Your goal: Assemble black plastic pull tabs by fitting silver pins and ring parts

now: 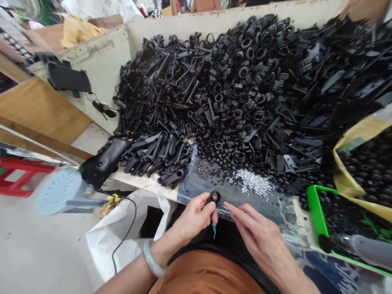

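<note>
I see my left hand (192, 218) pinching a small black plastic ring-ended part (213, 197) between thumb and fingers at the near edge of the workbench (147, 179), a thin teal tool (214, 231) poking below it. My right hand (260, 239) lies just beside the part, fingers extended and holding nothing, near the scattered small silver metal pins (254, 181).

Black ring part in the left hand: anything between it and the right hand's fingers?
Nothing visible. The left hand pinches the black ring part at the table's near edge; the right hand points its fingertips toward it, just apart, with only clear plastic sheet underneath.
</note>
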A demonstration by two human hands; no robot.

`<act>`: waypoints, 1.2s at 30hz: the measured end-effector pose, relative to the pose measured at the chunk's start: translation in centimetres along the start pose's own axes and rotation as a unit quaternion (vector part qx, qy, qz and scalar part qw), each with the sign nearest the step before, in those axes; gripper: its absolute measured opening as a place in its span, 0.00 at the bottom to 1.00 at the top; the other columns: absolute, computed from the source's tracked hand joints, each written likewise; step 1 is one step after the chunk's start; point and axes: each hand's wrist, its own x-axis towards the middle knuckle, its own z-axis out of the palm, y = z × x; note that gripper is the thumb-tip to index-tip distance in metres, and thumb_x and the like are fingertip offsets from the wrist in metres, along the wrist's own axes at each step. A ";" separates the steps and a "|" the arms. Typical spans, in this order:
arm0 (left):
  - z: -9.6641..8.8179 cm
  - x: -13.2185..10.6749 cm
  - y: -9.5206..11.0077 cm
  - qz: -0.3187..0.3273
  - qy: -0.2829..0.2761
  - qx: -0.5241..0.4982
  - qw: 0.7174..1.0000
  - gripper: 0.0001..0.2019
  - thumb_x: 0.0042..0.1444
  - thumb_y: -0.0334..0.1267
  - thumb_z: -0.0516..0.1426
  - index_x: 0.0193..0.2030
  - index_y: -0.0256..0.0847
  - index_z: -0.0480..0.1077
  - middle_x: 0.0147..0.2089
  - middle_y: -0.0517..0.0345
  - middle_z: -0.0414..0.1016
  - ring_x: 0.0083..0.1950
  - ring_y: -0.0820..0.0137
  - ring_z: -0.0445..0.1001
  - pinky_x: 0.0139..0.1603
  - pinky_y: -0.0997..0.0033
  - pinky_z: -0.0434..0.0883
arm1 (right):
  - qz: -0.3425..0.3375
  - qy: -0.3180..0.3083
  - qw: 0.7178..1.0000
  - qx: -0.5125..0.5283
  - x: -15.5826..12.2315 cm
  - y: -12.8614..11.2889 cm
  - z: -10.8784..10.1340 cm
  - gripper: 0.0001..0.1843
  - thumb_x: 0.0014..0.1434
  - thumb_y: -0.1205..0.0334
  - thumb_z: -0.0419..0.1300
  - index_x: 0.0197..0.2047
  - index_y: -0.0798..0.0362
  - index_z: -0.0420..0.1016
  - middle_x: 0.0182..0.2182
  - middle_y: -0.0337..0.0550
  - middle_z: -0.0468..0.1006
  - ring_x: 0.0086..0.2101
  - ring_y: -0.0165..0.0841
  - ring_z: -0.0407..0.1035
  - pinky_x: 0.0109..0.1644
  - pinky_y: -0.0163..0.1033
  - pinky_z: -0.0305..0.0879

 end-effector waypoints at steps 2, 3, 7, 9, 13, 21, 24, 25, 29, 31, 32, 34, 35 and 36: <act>0.1 0.0 -0.1 -0.001 0.000 0.000 1.000 0.22 0.62 0.56 0.58 0.47 0.38 0.67 0.25 0.66 0.68 0.18 0.81 0.52 0.19 0.76 0.46 | -0.003 0.013 1.000 -0.014 0.1 -0.1 0.4 0.20 0.77 0.63 0.46 0.61 0.51 0.75 0.33 0.41 0.74 0.31 0.28 0.75 0.36 0.29 0.71; 0.1 0.0 0.0 -0.002 0.000 -0.001 1.000 0.22 0.62 0.57 0.58 0.47 0.38 0.67 0.25 0.66 0.68 0.18 0.81 0.52 0.20 0.76 0.47 | -0.006 0.019 1.000 -0.023 0.2 -0.2 0.5 0.20 0.77 0.63 0.46 0.60 0.51 0.76 0.32 0.40 0.74 0.30 0.28 0.75 0.35 0.29 0.71; 0.3 0.0 0.3 -0.008 0.000 0.000 1.000 0.21 0.62 0.56 0.58 0.46 0.38 0.67 0.24 0.67 0.67 0.18 0.81 0.52 0.19 0.77 0.46 | -0.019 0.031 0.997 -0.068 0.6 -0.4 0.7 0.21 0.76 0.64 0.45 0.59 0.51 0.77 0.31 0.41 0.74 0.29 0.29 0.75 0.33 0.30 0.70; 0.3 0.1 0.4 -0.008 -0.001 -0.002 1.000 0.20 0.62 0.55 0.59 0.46 0.38 0.67 0.24 0.67 0.67 0.18 0.81 0.52 0.19 0.76 0.46 | -0.022 0.032 0.995 -0.091 0.7 -0.3 0.7 0.21 0.76 0.65 0.45 0.58 0.51 0.78 0.31 0.41 0.75 0.30 0.29 0.76 0.33 0.30 0.70; 0.4 0.1 0.5 -0.014 0.000 -0.012 1.000 0.21 0.61 0.55 0.59 0.46 0.38 0.66 0.24 0.67 0.67 0.18 0.81 0.51 0.19 0.76 0.45 | -0.028 0.038 0.990 -0.130 0.7 -0.2 1.0 0.21 0.76 0.66 0.44 0.56 0.51 0.79 0.31 0.40 0.77 0.30 0.28 0.76 0.33 0.30 0.69; 0.8 0.3 -0.4 -0.030 0.016 -0.060 0.998 0.19 0.61 0.53 0.60 0.45 0.38 0.66 0.24 0.67 0.66 0.20 0.80 0.53 0.21 0.76 0.44 | -0.042 0.067 0.983 -0.166 0.7 -0.1 1.5 0.24 0.78 0.64 0.41 0.53 0.53 0.80 0.28 0.39 0.75 0.26 0.27 0.74 0.30 0.30 0.65; 0.8 0.4 -0.5 -0.040 0.020 -0.069 0.997 0.19 0.59 0.53 0.61 0.44 0.38 0.66 0.24 0.67 0.65 0.20 0.80 0.52 0.21 0.75 0.44 | -0.041 0.065 0.986 -0.149 0.7 0.1 1.7 0.24 0.78 0.63 0.42 0.54 0.53 0.80 0.28 0.39 0.75 0.26 0.26 0.74 0.30 0.29 0.66; 0.8 0.4 -0.4 -0.042 0.020 -0.068 0.997 0.20 0.59 0.54 0.61 0.44 0.38 0.66 0.23 0.68 0.65 0.20 0.80 0.52 0.21 0.75 0.43 | -0.039 0.063 0.987 -0.144 0.7 0.1 1.8 0.23 0.78 0.64 0.42 0.54 0.53 0.79 0.29 0.39 0.75 0.26 0.26 0.74 0.30 0.29 0.66; 0.9 0.4 0.1 -0.047 0.017 -0.057 0.997 0.24 0.56 0.58 0.62 0.44 0.39 0.65 0.22 0.69 0.64 0.19 0.81 0.51 0.21 0.75 0.43 | -0.034 0.052 0.988 -0.140 0.6 0.2 1.8 0.22 0.77 0.66 0.43 0.54 0.53 0.79 0.29 0.39 0.75 0.26 0.26 0.74 0.30 0.29 0.66; 1.0 0.4 0.3 -0.048 0.022 -0.054 0.997 0.24 0.55 0.59 0.62 0.44 0.39 0.65 0.22 0.69 0.64 0.19 0.81 0.50 0.20 0.75 0.43 | -0.032 0.050 0.987 -0.146 0.6 0.2 1.7 0.22 0.76 0.67 0.44 0.55 0.52 0.79 0.29 0.39 0.75 0.27 0.27 0.74 0.30 0.29 0.65; 1.0 0.4 0.4 -0.049 0.024 -0.054 0.997 0.24 0.55 0.59 0.62 0.43 0.39 0.65 0.22 0.69 0.64 0.19 0.81 0.50 0.20 0.75 0.43 | -0.032 0.049 0.987 -0.149 0.6 0.1 1.7 0.22 0.76 0.67 0.44 0.55 0.52 0.78 0.28 0.39 0.75 0.27 0.27 0.74 0.30 0.30 0.65; 1.1 0.5 0.4 -0.053 0.027 -0.054 0.997 0.25 0.54 0.60 0.62 0.43 0.40 0.65 0.22 0.69 0.64 0.19 0.81 0.50 0.20 0.75 0.43 | -0.033 0.047 0.987 -0.148 0.6 0.1 1.6 0.21 0.75 0.68 0.44 0.56 0.52 0.78 0.29 0.39 0.74 0.27 0.27 0.73 0.31 0.30 0.65; 1.2 0.5 0.4 -0.056 0.027 -0.054 0.997 0.25 0.54 0.61 0.62 0.42 0.40 0.65 0.22 0.69 0.63 0.19 0.81 0.50 0.21 0.75 0.43 | -0.035 0.046 0.987 -0.147 0.6 0.1 1.6 0.21 0.75 0.69 0.44 0.56 0.52 0.78 0.29 0.39 0.74 0.27 0.27 0.74 0.31 0.30 0.65; 1.2 0.5 0.4 -0.058 0.026 -0.055 0.996 0.26 0.54 0.61 0.62 0.42 0.40 0.65 0.22 0.69 0.63 0.19 0.81 0.50 0.21 0.75 0.42 | -0.037 0.043 0.987 -0.147 0.6 0.1 1.5 0.21 0.75 0.69 0.44 0.56 0.52 0.77 0.29 0.39 0.75 0.28 0.27 0.74 0.31 0.30 0.66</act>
